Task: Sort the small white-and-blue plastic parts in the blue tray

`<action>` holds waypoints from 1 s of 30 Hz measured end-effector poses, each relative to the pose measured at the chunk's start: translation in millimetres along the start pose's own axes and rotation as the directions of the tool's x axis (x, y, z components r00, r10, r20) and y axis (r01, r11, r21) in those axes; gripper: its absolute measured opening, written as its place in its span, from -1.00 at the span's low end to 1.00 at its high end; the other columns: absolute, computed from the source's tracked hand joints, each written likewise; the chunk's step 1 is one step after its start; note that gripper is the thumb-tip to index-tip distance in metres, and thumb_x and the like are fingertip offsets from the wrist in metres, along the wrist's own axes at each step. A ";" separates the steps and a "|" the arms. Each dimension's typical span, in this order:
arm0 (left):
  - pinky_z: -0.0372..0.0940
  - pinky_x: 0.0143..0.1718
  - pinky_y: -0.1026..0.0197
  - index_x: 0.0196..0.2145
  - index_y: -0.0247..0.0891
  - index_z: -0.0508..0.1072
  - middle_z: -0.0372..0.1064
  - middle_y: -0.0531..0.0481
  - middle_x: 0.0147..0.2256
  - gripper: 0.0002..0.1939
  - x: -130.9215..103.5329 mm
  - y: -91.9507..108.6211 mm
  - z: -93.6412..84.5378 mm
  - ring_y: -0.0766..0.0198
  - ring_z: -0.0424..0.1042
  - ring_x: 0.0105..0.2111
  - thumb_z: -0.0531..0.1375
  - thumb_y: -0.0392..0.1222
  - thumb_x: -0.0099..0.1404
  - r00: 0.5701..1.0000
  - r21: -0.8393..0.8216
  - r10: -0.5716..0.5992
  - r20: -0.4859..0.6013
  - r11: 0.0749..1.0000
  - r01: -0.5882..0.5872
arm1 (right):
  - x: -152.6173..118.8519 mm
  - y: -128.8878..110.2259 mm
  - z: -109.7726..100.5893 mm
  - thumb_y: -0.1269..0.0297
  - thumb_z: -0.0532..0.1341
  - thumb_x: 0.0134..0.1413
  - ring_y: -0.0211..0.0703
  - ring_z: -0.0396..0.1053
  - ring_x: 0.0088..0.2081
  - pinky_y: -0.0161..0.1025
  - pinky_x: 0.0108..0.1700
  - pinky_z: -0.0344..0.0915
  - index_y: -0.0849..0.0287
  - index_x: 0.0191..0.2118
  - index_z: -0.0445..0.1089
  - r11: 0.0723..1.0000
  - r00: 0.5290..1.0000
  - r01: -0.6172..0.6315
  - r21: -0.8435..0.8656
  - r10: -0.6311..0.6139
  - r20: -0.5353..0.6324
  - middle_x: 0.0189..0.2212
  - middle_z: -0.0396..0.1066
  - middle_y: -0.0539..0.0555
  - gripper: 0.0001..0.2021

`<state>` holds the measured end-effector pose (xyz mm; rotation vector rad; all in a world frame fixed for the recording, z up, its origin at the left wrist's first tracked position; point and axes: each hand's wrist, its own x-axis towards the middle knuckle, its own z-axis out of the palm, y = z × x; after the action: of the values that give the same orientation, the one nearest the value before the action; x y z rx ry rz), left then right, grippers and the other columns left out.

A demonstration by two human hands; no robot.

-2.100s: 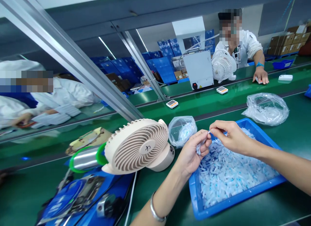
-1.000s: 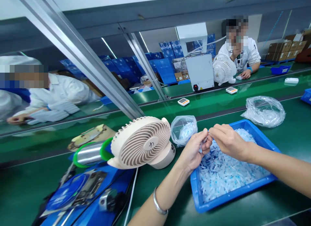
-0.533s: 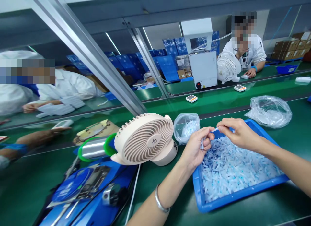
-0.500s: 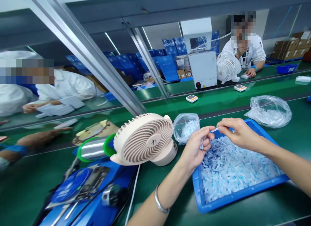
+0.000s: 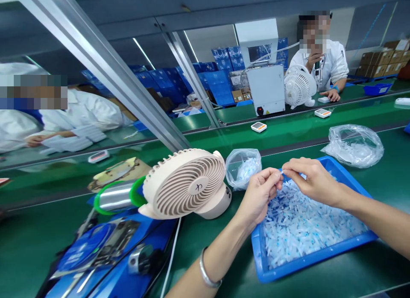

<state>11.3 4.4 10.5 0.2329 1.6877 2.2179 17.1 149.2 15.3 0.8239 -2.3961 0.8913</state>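
My left hand (image 5: 261, 194) and my right hand (image 5: 309, 178) meet fingertip to fingertip above the far left part of a blue tray (image 5: 317, 255). Between them is a small white piece (image 5: 282, 172), mostly covered by the fingers; both hands pinch it. Many small white and light-blue strip-like pieces (image 5: 314, 225) fill the tray. Just left of my hands stands an open clear plastic bag (image 5: 245, 167) with similar pieces inside. A silver bangle (image 5: 207, 269) circles my left wrist.
A beige fan (image 5: 188, 184) stands left of the tray, beside a wire spool (image 5: 115, 197) and a blue tool-laden surface (image 5: 105, 255). Another clear bag (image 5: 354, 146) lies behind the tray. White devices (image 5: 259, 126) sit on the green conveyor (image 5: 282, 131). Co-workers sit across and at left.
The white devices on the conveyor have shifted right. A co-worker's arm at left has pulled out of view, leaving a device there. My hands still pinch the piece, slightly closer together.
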 end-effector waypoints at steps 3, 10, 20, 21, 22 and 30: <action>-0.23 -0.69 0.40 -0.58 -0.35 0.29 0.12 0.13 -0.67 -0.81 -0.8 0.7 -0.1 0.55 -0.14 -0.71 0.15 -0.17 0.05 1.000 -0.005 0.011 0.016 1.000 -0.011 | -1.4 -2.2 2.9 0.47 -0.01 0.08 -0.32 0.13 -0.53 -0.34 -0.45 0.03 0.25 -0.47 0.31 0.997 0.998 0.044 -0.055 -0.046 -0.037 -0.58 0.29 -0.01 -0.80; -0.21 -0.68 0.39 -0.62 -0.33 0.26 0.06 0.15 -0.72 -0.77 -2.1 0.7 0.0 0.53 -0.12 -0.71 0.12 -0.13 0.06 1.000 -0.013 -0.006 0.017 1.000 0.006 | -5.0 -5.5 9.7 0.45 -0.07 0.12 -0.30 0.10 -0.53 -0.32 -0.43 -0.01 0.25 -0.49 0.29 0.976 0.991 0.099 -0.196 -0.115 -0.071 -0.60 0.23 0.00 -0.74; -0.19 -0.70 0.40 -0.68 -0.31 0.19 0.03 0.15 -0.77 -0.68 -4.1 0.3 1.2 0.53 -0.08 -0.74 0.09 -0.06 0.08 0.998 -0.030 -0.027 0.048 0.999 0.028 | -7.9 -6.3 16.3 0.50 -0.12 0.13 -0.27 0.07 -0.54 -0.29 -0.43 -0.03 0.24 -0.52 0.27 0.918 0.965 0.181 -0.352 -0.235 -0.117 -0.60 0.25 0.04 -0.69; -0.19 -0.71 0.40 -0.68 -0.31 0.20 0.04 0.15 -0.77 -0.68 -3.6 0.0 1.5 0.53 -0.08 -0.74 0.10 -0.05 0.08 0.999 -0.034 -0.036 0.036 0.999 0.038 | -7.8 -5.4 17.1 0.50 -0.13 0.13 -0.27 0.08 -0.54 -0.29 -0.43 -0.02 0.24 -0.52 0.27 0.919 0.966 0.186 -0.349 -0.236 -0.108 -0.59 0.25 0.04 -0.69; -0.18 -0.71 0.40 -0.68 -0.31 0.21 0.04 0.15 -0.77 -0.68 -2.9 -0.3 1.9 0.53 -0.08 -0.75 0.10 -0.04 0.07 0.999 -0.042 -0.047 0.017 0.998 0.048 | -7.5 -3.9 17.8 0.49 -0.12 0.13 -0.27 0.09 -0.54 -0.30 -0.43 -0.01 0.24 -0.51 0.27 0.923 0.970 0.185 -0.338 -0.227 -0.091 -0.60 0.25 0.03 -0.69; -0.13 -0.75 0.45 -0.68 -0.35 0.24 0.23 0.09 -0.66 -0.90 8.5 0.2 -0.5 0.57 -0.04 -0.74 0.12 -0.32 -0.10 0.939 -0.249 -0.063 -0.338 0.968 -0.024 | 3.4 18.8 12.7 0.28 0.18 -0.05 -0.23 0.25 -0.43 -0.30 -0.37 0.15 0.29 -0.30 0.31 0.960 0.983 -0.182 -0.215 0.185 -0.004 -0.45 0.33 0.07 -0.81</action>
<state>3.2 7.0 9.9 -0.2501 1.5331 2.5400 -0.3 150.6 0.5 0.5353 -2.5587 0.6779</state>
